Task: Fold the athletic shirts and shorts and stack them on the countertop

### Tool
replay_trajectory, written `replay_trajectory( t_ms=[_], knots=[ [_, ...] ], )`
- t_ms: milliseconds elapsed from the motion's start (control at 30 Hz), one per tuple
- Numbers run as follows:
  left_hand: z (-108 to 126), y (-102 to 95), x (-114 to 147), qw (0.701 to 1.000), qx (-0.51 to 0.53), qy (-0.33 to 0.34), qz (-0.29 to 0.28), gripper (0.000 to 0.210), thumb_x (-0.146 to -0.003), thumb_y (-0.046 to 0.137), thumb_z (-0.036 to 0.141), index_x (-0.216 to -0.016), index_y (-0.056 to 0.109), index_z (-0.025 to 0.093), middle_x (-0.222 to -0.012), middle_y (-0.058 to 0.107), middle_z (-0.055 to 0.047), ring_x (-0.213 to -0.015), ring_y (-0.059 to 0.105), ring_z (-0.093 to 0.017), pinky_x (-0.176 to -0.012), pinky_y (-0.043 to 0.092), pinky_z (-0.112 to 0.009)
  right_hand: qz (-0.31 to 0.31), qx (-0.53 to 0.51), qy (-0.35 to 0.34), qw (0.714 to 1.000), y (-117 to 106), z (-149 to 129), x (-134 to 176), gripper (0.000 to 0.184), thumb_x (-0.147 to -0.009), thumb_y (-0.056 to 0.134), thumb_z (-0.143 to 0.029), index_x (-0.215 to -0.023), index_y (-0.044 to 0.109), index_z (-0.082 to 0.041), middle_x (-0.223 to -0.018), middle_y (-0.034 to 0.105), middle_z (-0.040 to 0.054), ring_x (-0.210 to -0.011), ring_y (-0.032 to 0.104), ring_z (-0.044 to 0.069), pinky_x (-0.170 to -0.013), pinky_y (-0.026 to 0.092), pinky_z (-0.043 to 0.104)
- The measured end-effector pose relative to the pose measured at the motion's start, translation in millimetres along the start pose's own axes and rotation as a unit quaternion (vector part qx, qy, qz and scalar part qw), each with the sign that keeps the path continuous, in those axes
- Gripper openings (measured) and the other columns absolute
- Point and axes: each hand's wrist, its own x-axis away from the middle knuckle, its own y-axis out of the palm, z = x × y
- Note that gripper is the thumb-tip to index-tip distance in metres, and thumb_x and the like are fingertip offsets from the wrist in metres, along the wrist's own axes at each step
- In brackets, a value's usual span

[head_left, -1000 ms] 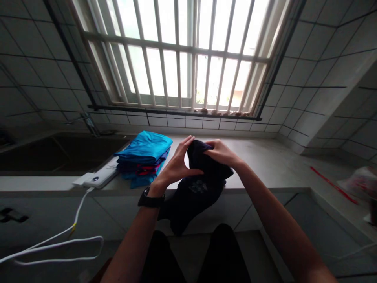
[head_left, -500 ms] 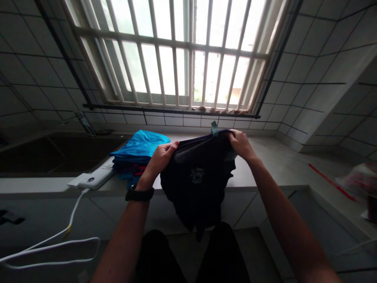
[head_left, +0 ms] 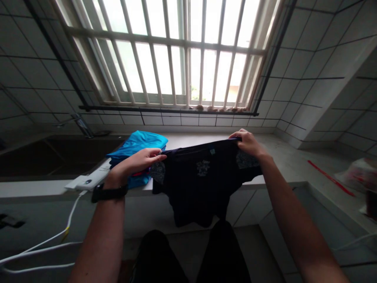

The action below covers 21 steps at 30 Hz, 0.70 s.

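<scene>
A black T-shirt (head_left: 200,188) with a pale printed emblem and patterned patches near its sleeves is stretched between my hands. My left hand (head_left: 141,160) pinches its top edge at the left shoulder. At the other shoulder my right hand (head_left: 249,142) grips the fabric. The lower part of the shirt hangs over the front edge of the counter. Just behind my left hand lies a stack of folded clothes (head_left: 144,140), bright blue on top, partly hidden by that hand.
A white power bank (head_left: 94,177) with a white cable (head_left: 72,216) lies by the sink (head_left: 53,155) on the left. Along the right counter are a red strip (head_left: 330,177) and a clear plastic bag (head_left: 357,173). A barred window (head_left: 176,47) is behind the counter (head_left: 272,157).
My hands have moved apart, the left one further left, spreading the shirt wider. Its sleeves now show, and the tag that stuck up at the collar lies against the fabric.
</scene>
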Motion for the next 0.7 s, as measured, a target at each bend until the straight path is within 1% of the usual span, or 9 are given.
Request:
replay_trajectory(
  t_ms=[67, 100, 167, 267, 333, 400, 500, 567, 700],
  knots=[
    [1, 5.1, -6, 0.998, 0.002, 0.014, 0.064, 0.051, -0.074, 0.059, 0.073, -0.070, 0.059, 0.022, -0.067, 0.058, 0.000, -0.065, 0.053, -0.018, -0.059, 0.044, -0.028, 0.066, 0.039, 0.020, 0.997, 6, -2, -3, 0.022, -0.088, 0.059, -0.024, -0.100, 0.077, -0.018, -0.105, 0.072, 0.0114, -0.102, 0.066, 0.025, -0.099, 0.049, 0.036],
    [1, 6.2, -8, 0.995, 0.001, 0.018, 0.101, 0.051, -0.076, 0.057, 0.072, -0.071, 0.060, 0.022, -0.067, 0.058, 0.000, -0.065, 0.053, -0.018, -0.060, 0.043, -0.028, 0.050, 0.039, 0.037, 0.997, 6, -2, -3, 0.022, -0.090, 0.059, -0.027, -0.098, 0.078, -0.018, -0.102, 0.073, 0.0112, -0.100, 0.067, 0.026, -0.097, 0.050, 0.037],
    [4, 5.0, -9, 0.987, -0.004, 0.018, 0.157, 0.050, -0.076, 0.057, 0.071, -0.069, 0.061, 0.021, -0.065, 0.057, 0.000, -0.064, 0.052, -0.017, -0.060, 0.041, -0.029, -0.046, 0.005, 0.067, 0.997, 2, -3, -1, 0.023, -0.090, 0.064, -0.035, -0.092, 0.078, -0.017, -0.092, 0.076, 0.0090, -0.090, 0.068, 0.025, -0.088, 0.052, 0.036],
    [7, -4.7, -6, 0.983, 0.020, 0.003, 0.184, 0.048, -0.069, 0.066, 0.067, -0.064, 0.061, 0.020, -0.064, 0.056, 0.000, -0.064, 0.052, -0.017, -0.060, 0.040, -0.029, -0.161, -0.102, 0.084, 0.978, -14, -1, 4, 0.036, -0.081, 0.075, -0.050, -0.093, 0.080, -0.016, -0.089, 0.077, 0.0062, -0.084, 0.067, 0.023, -0.078, 0.053, 0.032],
    [6, -14.6, -3, 0.984, 0.066, -0.014, 0.163, 0.046, -0.062, 0.073, 0.064, -0.067, 0.064, 0.020, -0.067, 0.059, 0.000, -0.066, 0.053, -0.017, -0.061, 0.041, -0.028, -0.152, -0.162, 0.091, 0.971, -25, 1, 8, 0.044, -0.071, 0.082, -0.054, -0.094, 0.080, -0.016, -0.090, 0.077, 0.0054, -0.083, 0.068, 0.021, -0.077, 0.053, 0.031],
    [2, -25.0, 0, 0.988, 0.098, -0.035, 0.111, 0.048, -0.056, 0.079, 0.061, -0.072, 0.067, 0.018, -0.071, 0.063, 0.000, -0.068, 0.053, -0.016, -0.061, 0.042, -0.027, -0.112, -0.200, 0.104, 0.968, -32, 4, 11, 0.046, -0.063, 0.087, -0.052, -0.090, 0.080, -0.016, -0.087, 0.077, 0.0049, -0.080, 0.068, 0.020, -0.076, 0.053, 0.029],
    [-6, -36.3, 6, 0.991, 0.107, -0.066, 0.044, 0.049, -0.058, 0.081, 0.060, -0.077, 0.068, 0.017, -0.073, 0.064, 0.000, -0.068, 0.051, -0.014, -0.060, 0.041, -0.025, -0.090, -0.256, 0.121, 0.955, -32, 7, 13, 0.048, -0.060, 0.089, -0.052, -0.088, 0.078, -0.015, -0.083, 0.075, 0.0046, -0.075, 0.067, 0.018, -0.073, 0.052, 0.029],
    [-8, -37.8, 9, 0.992, 0.106, -0.069, 0.031, 0.047, -0.063, 0.077, 0.062, -0.077, 0.066, 0.018, -0.070, 0.060, 0.001, -0.067, 0.048, -0.013, -0.058, 0.039, -0.024, -0.081, -0.278, 0.129, 0.949, -26, 8, 12, 0.049, -0.060, 0.089, -0.053, -0.088, 0.077, -0.015, -0.082, 0.075, 0.0043, -0.072, 0.066, 0.017, -0.071, 0.052, 0.029],
    [0, -26.0, 5, 0.993, 0.090, -0.058, 0.049, 0.047, -0.070, 0.069, 0.066, -0.077, 0.064, 0.020, -0.070, 0.056, 0.001, -0.067, 0.050, -0.014, -0.058, 0.041, -0.025, 0.006, -0.271, 0.136, 0.953, -5, 3, 7, 0.043, -0.066, 0.087, -0.053, -0.081, 0.074, -0.015, -0.079, 0.074, 0.0036, -0.072, 0.066, 0.016, -0.069, 0.052, 0.027]
  ],
)
